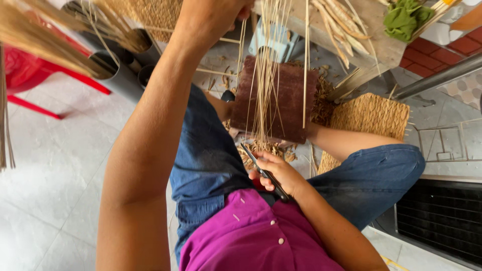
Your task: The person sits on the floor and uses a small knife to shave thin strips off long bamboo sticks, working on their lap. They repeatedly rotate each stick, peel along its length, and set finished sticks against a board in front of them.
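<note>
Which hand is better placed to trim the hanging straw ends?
Right. The right hand already holds the scissors just below the straw strands; the left hand is raised, gripping their tops.

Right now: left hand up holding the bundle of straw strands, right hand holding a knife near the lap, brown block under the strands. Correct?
Not quite. In the head view the right hand holds black scissors, not a knife. The rest stands: the left hand is raised, holding the straw strands, which hang over the brown block.
</note>
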`<state>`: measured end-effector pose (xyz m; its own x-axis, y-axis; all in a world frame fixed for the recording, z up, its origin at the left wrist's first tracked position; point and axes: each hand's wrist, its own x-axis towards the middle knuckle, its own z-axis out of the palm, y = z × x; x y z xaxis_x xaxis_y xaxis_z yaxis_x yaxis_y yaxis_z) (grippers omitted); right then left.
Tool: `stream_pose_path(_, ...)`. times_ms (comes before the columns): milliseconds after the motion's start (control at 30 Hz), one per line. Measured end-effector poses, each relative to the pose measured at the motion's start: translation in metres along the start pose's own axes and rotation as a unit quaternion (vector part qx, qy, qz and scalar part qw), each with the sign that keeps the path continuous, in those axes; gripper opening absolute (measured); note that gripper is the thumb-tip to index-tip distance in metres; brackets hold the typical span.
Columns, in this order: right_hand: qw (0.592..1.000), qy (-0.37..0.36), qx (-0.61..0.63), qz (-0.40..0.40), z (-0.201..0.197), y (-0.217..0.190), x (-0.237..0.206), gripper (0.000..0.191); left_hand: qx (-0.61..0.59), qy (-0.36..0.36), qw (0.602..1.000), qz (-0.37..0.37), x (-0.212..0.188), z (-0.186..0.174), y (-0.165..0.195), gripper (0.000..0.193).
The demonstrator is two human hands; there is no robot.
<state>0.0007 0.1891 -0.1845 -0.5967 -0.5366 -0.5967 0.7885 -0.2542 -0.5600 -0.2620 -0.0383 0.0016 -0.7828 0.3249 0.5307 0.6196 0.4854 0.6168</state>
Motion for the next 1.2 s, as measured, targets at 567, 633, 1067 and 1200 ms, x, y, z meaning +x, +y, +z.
stream_pose_path(567,0.923,0.297,-0.022,-0.243,-0.126,-0.048,0.012,0.032,-0.110,-0.131,0.914,-0.367,-0.046,0.160,-0.082,0.019)
stream_pose_path(633,0.910,0.308,-0.032,-0.276,-0.133,-0.056,0.020,0.031,-0.089,-0.143,0.913,-0.372,-0.049,0.175,-0.090,0.020)
stream_pose_path(1067,0.918,0.309,0.040,-0.245,-0.104,-0.046,0.044,0.034,-0.024,-0.032,0.949,-0.313,-0.044,0.229,-0.104,0.029)
stream_pose_path(1200,0.932,0.251,0.062,-0.254,-0.072,-0.042,0.033,0.037,-0.068,-0.004,0.943,-0.326,-0.011,0.247,-0.097,0.033)
